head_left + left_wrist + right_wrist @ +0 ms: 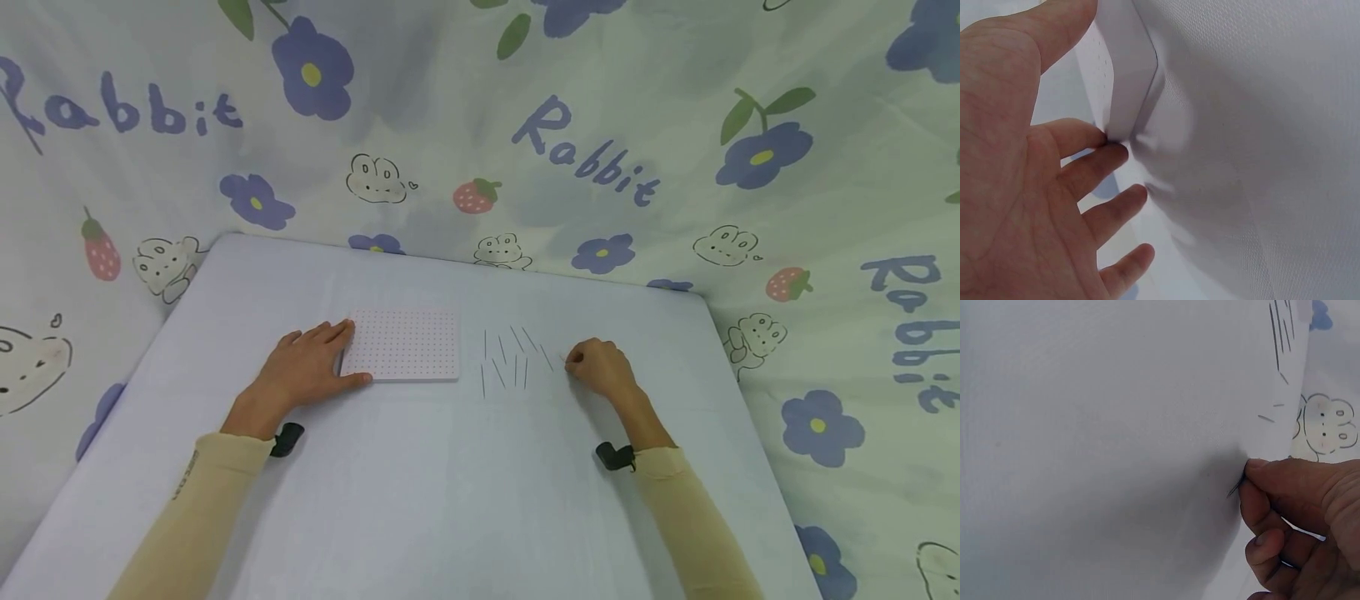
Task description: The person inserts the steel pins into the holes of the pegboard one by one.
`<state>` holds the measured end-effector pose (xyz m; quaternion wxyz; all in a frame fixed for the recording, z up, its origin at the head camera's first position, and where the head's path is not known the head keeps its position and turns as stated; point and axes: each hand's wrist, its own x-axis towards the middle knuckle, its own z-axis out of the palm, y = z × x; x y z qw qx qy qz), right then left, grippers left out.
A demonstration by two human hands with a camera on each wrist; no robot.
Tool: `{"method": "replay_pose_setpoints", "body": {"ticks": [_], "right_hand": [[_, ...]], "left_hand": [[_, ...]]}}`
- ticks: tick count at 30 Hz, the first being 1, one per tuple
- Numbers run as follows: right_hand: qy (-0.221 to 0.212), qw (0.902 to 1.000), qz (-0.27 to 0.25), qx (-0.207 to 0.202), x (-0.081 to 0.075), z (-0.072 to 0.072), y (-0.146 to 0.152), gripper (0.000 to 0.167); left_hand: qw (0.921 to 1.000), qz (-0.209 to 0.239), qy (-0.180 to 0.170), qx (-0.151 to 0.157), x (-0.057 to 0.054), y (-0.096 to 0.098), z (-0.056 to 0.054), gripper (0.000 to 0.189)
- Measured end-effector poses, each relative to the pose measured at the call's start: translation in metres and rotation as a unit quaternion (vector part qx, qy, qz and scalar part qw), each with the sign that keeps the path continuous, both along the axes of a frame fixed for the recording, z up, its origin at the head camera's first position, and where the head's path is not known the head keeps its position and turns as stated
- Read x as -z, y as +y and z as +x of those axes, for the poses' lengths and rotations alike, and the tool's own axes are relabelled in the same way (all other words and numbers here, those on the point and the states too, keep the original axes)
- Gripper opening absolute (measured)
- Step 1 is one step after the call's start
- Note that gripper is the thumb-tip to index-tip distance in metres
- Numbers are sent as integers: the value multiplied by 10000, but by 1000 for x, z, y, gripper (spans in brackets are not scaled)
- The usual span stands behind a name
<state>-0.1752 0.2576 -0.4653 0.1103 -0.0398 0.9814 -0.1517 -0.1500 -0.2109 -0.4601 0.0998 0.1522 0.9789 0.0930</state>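
Observation:
A white, flat pegboard (402, 346) with a grid of small dots or holes lies left of the middle of the table. My left hand (309, 367) rests against its left side, fingers spread, the thumb along the near edge. In the left wrist view, the thumb and index finger of my left hand (1041, 162) touch the pegboard's side (1132, 69). Right of the loose needles, my right hand (602, 368) pinches a thin needle (1234, 489) between thumb and index finger. Most of that needle is hidden by the fingers of my right hand (1294, 525).
Several thin dark needles (516, 372) lie apart in two rough rows between the pegboard and my right hand. A white cloth covers the table (450, 500). Behind it hangs a patterned curtain (435, 108). A small black device (617, 456) sits at the right wrist.

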Motion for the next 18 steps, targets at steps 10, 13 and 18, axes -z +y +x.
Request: {"method": "replay_pose_setpoints", "body": {"ticks": [10,13,18], "right_hand": [[-177,9994,-296,63,2,-1,3,15],[-149,9990,-406,62,2,0,3,15],[-122,9988,-473,68,4,1,3,14]], "left_hand": [[10000,-9,20,-10,1,0,1,99],[10000,-17,43,-2,0,0,1,99],[10000,-20,68,1,1,0,1,99]]}}
